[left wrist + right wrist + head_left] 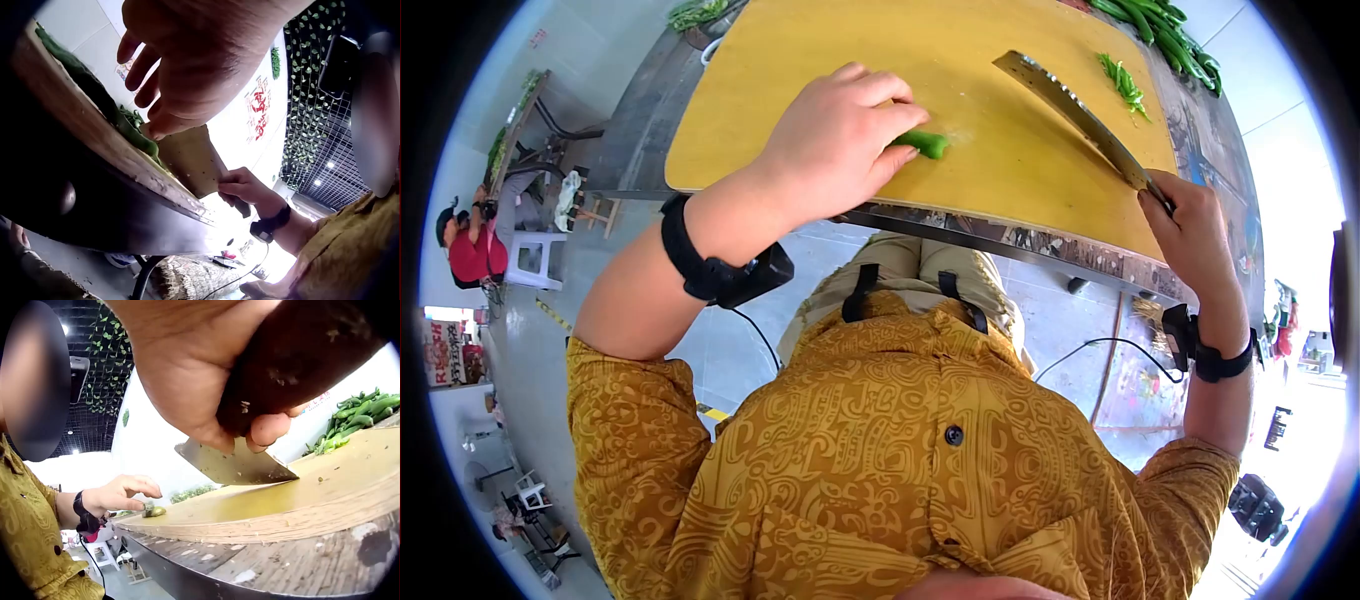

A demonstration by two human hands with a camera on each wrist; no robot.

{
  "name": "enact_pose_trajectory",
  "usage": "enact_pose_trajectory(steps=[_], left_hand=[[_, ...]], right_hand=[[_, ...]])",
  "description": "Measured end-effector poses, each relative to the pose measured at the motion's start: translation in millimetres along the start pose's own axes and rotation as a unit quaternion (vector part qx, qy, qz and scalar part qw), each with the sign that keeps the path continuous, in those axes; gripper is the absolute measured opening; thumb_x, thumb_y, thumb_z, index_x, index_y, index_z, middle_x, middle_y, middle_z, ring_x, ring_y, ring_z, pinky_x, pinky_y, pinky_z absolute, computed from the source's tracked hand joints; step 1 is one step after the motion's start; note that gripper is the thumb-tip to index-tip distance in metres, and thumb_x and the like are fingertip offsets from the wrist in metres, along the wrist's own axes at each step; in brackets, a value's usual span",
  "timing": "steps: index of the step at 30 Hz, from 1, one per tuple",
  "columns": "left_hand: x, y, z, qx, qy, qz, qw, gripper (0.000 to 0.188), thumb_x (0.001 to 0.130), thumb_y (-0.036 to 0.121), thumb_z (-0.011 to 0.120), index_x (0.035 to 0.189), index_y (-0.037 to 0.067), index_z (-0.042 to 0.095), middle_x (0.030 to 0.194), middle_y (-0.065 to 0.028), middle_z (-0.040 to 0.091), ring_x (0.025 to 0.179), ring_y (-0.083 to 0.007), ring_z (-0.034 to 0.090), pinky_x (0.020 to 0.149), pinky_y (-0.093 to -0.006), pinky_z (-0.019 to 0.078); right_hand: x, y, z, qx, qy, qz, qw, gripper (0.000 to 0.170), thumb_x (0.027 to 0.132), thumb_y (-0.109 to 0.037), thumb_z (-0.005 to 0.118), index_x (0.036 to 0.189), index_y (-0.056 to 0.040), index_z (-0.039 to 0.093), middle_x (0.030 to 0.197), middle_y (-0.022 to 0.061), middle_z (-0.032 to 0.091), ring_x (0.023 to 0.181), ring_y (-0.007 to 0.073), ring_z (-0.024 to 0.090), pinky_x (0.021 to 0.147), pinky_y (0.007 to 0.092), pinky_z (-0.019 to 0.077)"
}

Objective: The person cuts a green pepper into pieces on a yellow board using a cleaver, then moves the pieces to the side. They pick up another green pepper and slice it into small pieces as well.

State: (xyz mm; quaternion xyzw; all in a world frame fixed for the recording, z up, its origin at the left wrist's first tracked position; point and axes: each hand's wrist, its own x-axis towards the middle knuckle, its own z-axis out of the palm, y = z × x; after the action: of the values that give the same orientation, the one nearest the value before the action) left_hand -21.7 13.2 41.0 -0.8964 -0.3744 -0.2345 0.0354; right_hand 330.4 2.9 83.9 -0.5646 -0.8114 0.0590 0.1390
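Observation:
A green pepper [927,144] lies near the front of the yellow board [800,60]. Over it is my left hand [835,145], its thumb at the pepper and its fingers loosely bent; in the right wrist view this left hand [125,494] has its fingers raised above the pepper [154,512]. My hand hides part of the pepper. My right hand [1195,225] grips the handle of a broad cleaver [1070,105] at the board's right side. In the right wrist view the cleaver blade [237,465] is tilted, its lower corner at the board surface.
Cut green strips [1124,86] lie at the board's right, with a pile of whole green peppers [1175,40] beyond. Leafy greens [695,13] are at the far left. A paint-marked table edge [1000,235] runs along the front. A person in red [478,250] is at far left.

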Motion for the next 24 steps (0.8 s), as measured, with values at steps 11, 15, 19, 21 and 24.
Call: enact_pose_trajectory(steps=[11, 15, 19, 21, 24], left_hand=[[-25.0, 23.3, 21.3, -0.027, 0.06, -0.002, 0.998, 0.048, 0.074, 0.022, 0.076, 0.113, -0.002, 0.061, 0.11, -0.0116, 0.057, 0.098, -0.0317, 0.054, 0.082, -0.0395, 0.0489], [-24.6, 31.4, 23.3, -0.021, 0.06, -0.012, 0.998, 0.054, 0.073, 0.026, 0.075, 0.115, -0.003, 0.06, 0.112, -0.0124, 0.055, 0.098, -0.0323, 0.053, 0.084, -0.0402, 0.0473], [-18.2, 45.2, 33.8, -0.012, 0.074, -0.029, 0.997, 0.058, 0.073, 0.03, 0.075, 0.118, -0.002, 0.059, 0.114, -0.0125, 0.053, 0.101, -0.032, 0.051, 0.086, -0.0407, 0.0458], [-16.2, 49.8, 37.8, -0.008, 0.078, -0.042, 0.996, 0.061, 0.072, 0.031, 0.075, 0.12, -0.002, 0.057, 0.115, -0.0123, 0.052, 0.102, -0.0318, 0.051, 0.087, -0.0412, 0.0451], [-15.7, 50.9, 40.0, -0.012, 0.068, -0.057, 0.996, 0.064, 0.072, 0.032, 0.075, 0.123, -0.002, 0.056, 0.117, -0.0121, 0.053, 0.104, -0.0315, 0.051, 0.088, -0.0422, 0.0443]], right_hand=[[20.1, -26.7, -2.2, 0.043, -0.068, -0.066, 0.995, 0.022, 0.086, -0.013, 0.058, 0.074, 0.0041, 0.052, 0.058, 0.0186, 0.042, 0.049, 0.0304, 0.038, 0.05, 0.0395, 0.0352], [26.4, -39.8, -1.6, 0.081, -0.098, -0.037, 0.991, 0.024, 0.087, -0.014, 0.059, 0.073, 0.0044, 0.052, 0.057, 0.017, 0.041, 0.049, 0.0286, 0.036, 0.049, 0.0387, 0.0345], [31.9, -51.7, -1.5, 0.1, -0.122, -0.038, 0.987, 0.023, 0.088, -0.013, 0.059, 0.074, 0.0045, 0.053, 0.056, 0.0158, 0.042, 0.049, 0.0269, 0.036, 0.049, 0.0381, 0.0344], [33.9, -57.5, -3.1, 0.104, -0.131, -0.033, 0.985, 0.022, 0.088, -0.013, 0.059, 0.075, 0.0043, 0.054, 0.056, 0.0157, 0.043, 0.049, 0.0265, 0.037, 0.049, 0.0378, 0.0348], [33.9, -67.5, -5.9, 0.105, -0.137, -0.03, 0.985, 0.02, 0.088, -0.012, 0.059, 0.077, 0.0037, 0.056, 0.056, 0.0159, 0.044, 0.048, 0.0269, 0.039, 0.049, 0.0373, 0.036]])
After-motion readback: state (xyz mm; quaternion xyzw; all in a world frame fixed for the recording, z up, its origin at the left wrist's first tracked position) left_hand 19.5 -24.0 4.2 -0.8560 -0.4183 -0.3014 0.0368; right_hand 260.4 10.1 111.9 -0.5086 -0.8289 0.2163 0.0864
